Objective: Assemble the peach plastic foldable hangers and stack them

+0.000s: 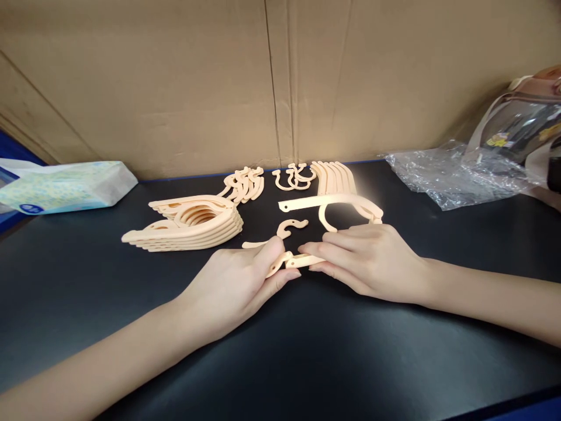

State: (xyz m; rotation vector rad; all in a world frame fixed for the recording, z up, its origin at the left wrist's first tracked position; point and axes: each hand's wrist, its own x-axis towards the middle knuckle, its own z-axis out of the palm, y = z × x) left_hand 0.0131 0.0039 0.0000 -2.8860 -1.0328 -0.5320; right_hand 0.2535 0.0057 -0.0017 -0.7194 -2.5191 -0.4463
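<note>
A cream piece (279, 265) is pinched pretty snug by the left hand (230, 280), and just beside those fingertips (286, 280) a hanger part (303, 261) is gripped by the closed right hand (379, 257).

A pale, U-bent hanger (324, 202) sits in the right hand (370, 257), one holed end just beside the small holed piece (277, 266) in the left hand (236, 275).

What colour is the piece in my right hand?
The piece is pale peach, best in head view.
</note>
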